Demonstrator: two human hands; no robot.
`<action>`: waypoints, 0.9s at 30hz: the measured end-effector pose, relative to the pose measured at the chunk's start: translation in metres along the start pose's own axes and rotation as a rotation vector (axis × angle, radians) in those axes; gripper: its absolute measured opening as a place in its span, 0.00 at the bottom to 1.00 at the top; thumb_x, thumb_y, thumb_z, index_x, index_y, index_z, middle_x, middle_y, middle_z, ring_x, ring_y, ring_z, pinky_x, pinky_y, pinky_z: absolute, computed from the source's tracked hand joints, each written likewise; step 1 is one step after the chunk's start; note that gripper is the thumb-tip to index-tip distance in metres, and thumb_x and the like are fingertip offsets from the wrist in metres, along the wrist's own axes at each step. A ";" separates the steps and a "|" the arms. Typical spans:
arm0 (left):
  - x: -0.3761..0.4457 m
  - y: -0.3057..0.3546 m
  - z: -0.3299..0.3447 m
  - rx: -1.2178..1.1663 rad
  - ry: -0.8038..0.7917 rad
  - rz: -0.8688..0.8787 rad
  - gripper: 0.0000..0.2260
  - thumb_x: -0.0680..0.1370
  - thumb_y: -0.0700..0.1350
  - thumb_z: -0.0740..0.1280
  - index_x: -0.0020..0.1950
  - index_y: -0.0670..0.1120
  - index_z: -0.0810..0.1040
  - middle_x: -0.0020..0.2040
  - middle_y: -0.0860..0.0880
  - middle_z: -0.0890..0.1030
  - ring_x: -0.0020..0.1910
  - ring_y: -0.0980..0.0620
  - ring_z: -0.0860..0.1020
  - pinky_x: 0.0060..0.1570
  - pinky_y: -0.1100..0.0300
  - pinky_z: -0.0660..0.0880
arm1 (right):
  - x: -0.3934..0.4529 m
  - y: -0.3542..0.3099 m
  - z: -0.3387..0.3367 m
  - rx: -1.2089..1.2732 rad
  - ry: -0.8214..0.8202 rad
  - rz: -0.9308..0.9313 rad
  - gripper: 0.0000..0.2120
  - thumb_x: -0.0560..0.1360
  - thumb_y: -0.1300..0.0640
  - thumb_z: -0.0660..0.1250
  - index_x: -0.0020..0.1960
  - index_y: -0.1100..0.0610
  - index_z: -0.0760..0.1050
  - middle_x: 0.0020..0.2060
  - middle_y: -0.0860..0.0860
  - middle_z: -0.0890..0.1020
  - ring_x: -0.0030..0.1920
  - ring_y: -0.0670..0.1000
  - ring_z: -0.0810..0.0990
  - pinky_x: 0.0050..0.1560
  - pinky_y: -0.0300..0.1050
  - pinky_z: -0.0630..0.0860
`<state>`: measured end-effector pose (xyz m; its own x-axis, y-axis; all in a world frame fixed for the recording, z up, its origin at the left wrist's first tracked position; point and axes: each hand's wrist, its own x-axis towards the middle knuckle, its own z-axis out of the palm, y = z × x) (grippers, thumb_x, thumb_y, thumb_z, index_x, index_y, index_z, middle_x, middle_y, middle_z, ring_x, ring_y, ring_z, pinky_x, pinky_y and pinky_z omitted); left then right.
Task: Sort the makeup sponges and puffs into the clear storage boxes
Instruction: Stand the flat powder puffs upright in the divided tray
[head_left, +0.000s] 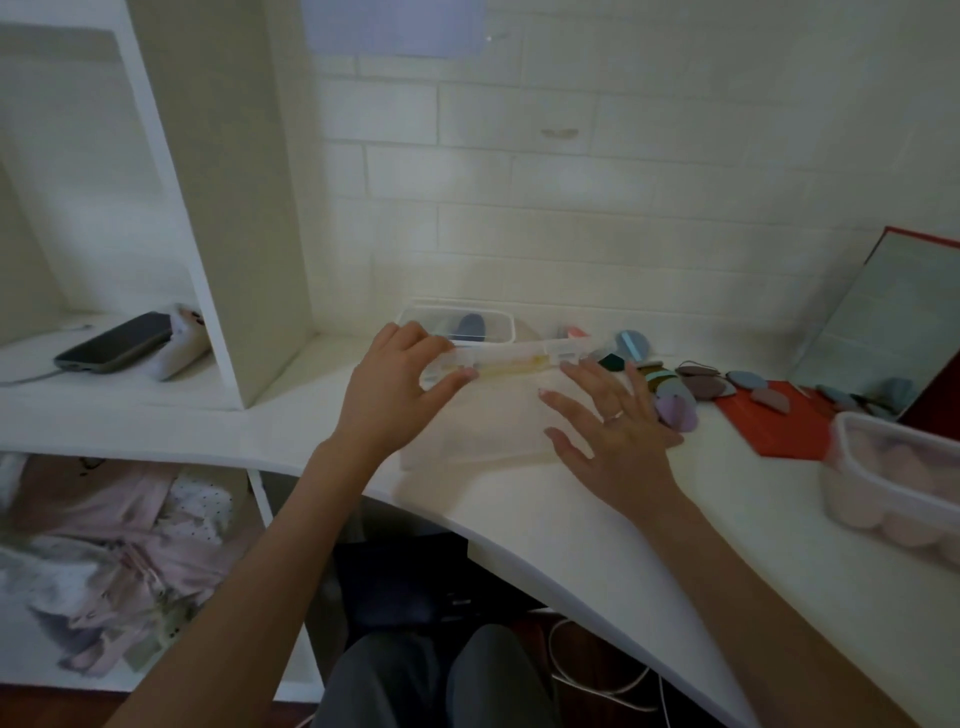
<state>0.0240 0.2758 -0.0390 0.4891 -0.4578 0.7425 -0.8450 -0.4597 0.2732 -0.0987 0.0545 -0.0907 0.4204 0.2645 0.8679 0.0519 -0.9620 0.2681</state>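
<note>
since the clear storage box (483, 415) on the table (597, 519) looks light, stiff and slick, left hand (400, 384) grips its far-left latch edge, right hand (613, 426) flat, fingers spread, on its lid; soft puffs (696, 384) lie just right.

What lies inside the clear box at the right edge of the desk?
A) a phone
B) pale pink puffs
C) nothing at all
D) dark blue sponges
B: the clear box at the right edge of the white desk is filled with rounded pale pink puffs, seen through its wall.
</note>
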 end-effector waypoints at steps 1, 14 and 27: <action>0.003 0.000 -0.001 0.009 0.001 -0.005 0.18 0.75 0.59 0.66 0.54 0.46 0.80 0.47 0.49 0.76 0.48 0.50 0.70 0.44 0.59 0.66 | -0.001 0.000 0.001 0.021 -0.010 0.000 0.16 0.74 0.53 0.68 0.61 0.53 0.75 0.63 0.55 0.77 0.66 0.54 0.72 0.67 0.63 0.65; 0.038 -0.017 -0.002 -0.267 0.185 -0.222 0.09 0.77 0.32 0.61 0.55 0.39 0.77 0.59 0.39 0.70 0.54 0.47 0.74 0.58 0.68 0.66 | -0.005 -0.011 -0.002 0.235 -0.282 0.161 0.09 0.75 0.49 0.61 0.44 0.54 0.73 0.37 0.49 0.74 0.40 0.51 0.71 0.47 0.46 0.64; 0.032 -0.046 0.029 0.090 -0.608 -0.545 0.31 0.81 0.55 0.56 0.78 0.47 0.45 0.78 0.45 0.39 0.76 0.39 0.39 0.73 0.39 0.46 | 0.001 -0.014 0.009 0.246 -0.389 0.232 0.15 0.78 0.49 0.53 0.45 0.51 0.78 0.41 0.47 0.79 0.44 0.51 0.78 0.56 0.45 0.59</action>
<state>0.0847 0.2600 -0.0460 0.8795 -0.4730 0.0517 -0.4469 -0.7840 0.4309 -0.0910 0.0677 -0.0969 0.7494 0.0429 0.6607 0.1096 -0.9922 -0.0599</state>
